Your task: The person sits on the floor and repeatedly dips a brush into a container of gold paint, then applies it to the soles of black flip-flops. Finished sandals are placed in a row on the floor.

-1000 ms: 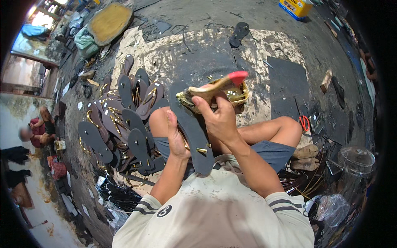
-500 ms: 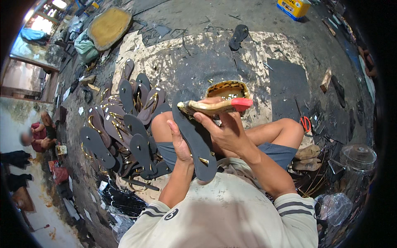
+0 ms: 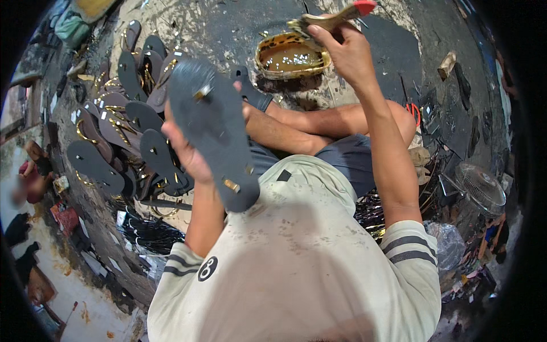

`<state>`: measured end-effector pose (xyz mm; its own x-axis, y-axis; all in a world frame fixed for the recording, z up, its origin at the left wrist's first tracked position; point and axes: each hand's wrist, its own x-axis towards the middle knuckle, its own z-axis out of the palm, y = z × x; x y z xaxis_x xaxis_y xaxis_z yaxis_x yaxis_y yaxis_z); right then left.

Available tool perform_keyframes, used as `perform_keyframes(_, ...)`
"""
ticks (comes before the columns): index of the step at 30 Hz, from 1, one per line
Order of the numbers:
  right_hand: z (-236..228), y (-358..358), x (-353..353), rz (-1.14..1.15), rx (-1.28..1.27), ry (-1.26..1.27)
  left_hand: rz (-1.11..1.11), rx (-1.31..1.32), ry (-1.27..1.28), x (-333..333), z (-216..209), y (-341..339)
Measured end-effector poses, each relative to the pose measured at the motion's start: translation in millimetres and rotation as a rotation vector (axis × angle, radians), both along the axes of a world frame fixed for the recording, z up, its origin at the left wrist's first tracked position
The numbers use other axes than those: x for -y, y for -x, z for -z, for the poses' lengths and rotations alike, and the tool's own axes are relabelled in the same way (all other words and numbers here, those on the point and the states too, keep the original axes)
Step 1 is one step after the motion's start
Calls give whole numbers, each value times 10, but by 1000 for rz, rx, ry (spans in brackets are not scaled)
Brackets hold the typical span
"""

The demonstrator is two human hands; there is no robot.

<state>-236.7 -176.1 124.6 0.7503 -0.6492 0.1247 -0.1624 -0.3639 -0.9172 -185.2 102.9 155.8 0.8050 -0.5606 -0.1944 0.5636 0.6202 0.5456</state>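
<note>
My left hand (image 3: 185,149) is closed round the edge of a dark grey sandal sole (image 3: 219,139), its broad flat face turned up. The sole's far end looks wet and shiny. Small gold strap ends show on that face, one near the far end and a pair near the heel. In my right hand (image 3: 350,56) is a brush (image 3: 335,19) with a red-ended handle, its bristle end caked and pointing left. The brush is raised above the far right side of an oval tub (image 3: 293,73) of amber, glossy liquid, apart from the sole.
A pile of dark sandals with gold straps (image 3: 122,128) lies on my left. To the right are red-handled scissors (image 3: 414,114), a wooden block (image 3: 447,65) and a fan (image 3: 480,189). My crossed legs (image 3: 296,128) lie between me and the tub.
My right hand has lifted the brush off the sole and carried it up and right, to above the tub. The left hand and sole have shifted left. The whole view has tilted.
</note>
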Motion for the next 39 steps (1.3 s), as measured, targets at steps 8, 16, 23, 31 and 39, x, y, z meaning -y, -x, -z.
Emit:
perform_keyframes(8,1164,-377,253,-204,-391,262,90,-269,201,-537,-47,623)
perform_keyframes(16,1229,-522,172,-235,-532,471,-80,-218,285,-795,-185,10)
perform_keyframes(23,821,-444,260,-51,15,304,-111,-117,126,-408,-163,-320)
perform_keyframes(31,234,658,859,6,-682,815,-33,40,16,208,48,-653)
perform_keyframes(39,-707,188,-737,92,329,-489,6,146,7,905,-22,-720)
